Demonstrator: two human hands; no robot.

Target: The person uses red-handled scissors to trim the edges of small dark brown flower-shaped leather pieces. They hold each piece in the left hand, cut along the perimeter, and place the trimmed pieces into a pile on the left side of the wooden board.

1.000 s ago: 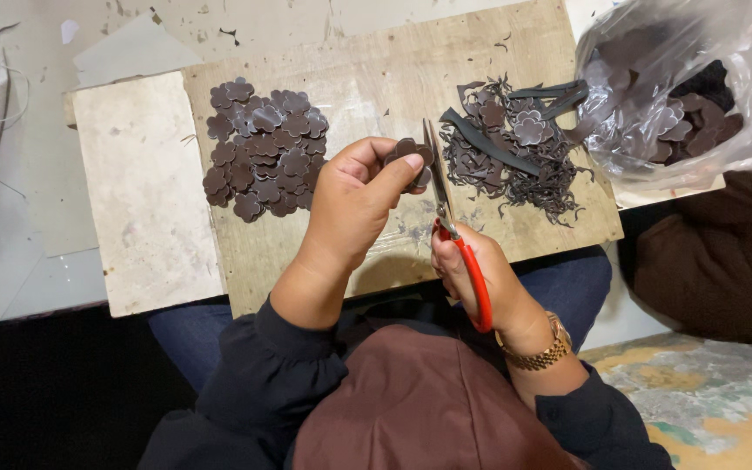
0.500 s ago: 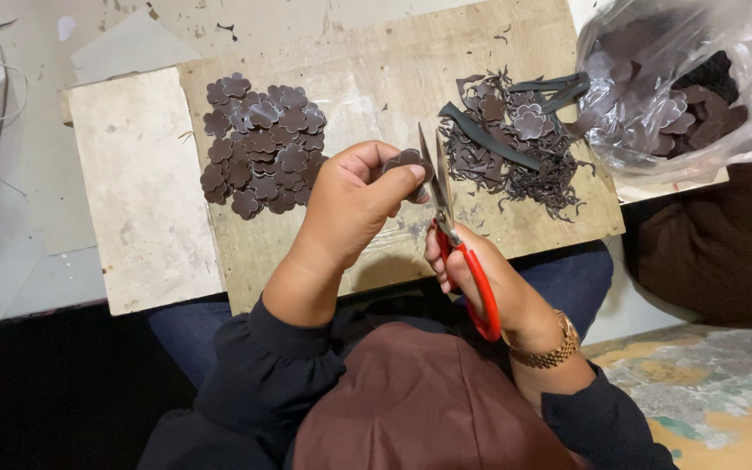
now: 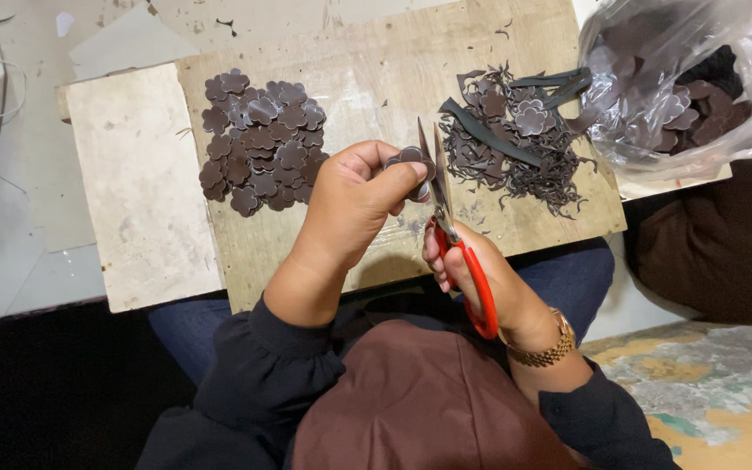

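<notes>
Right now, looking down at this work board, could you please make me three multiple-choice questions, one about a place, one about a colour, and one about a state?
1. Where does the pile of finished flower shapes lie on the wooden board?
A. To the left of the hands
B. Inside the plastic bag
C. On the person's lap

2. What colour are the handles of the scissors?
A. Blue
B. Red
C. Black

3. What is the left hand doing?
A. Resting flat on the board
B. Reaching into the bag
C. Pinching a dark flower piece at the blades

Answers:
1 A, the pile lies on the board left of both hands.
2 B, the loops in the right hand are red.
3 C, its fingertips hold the piece beside the blades.
</notes>
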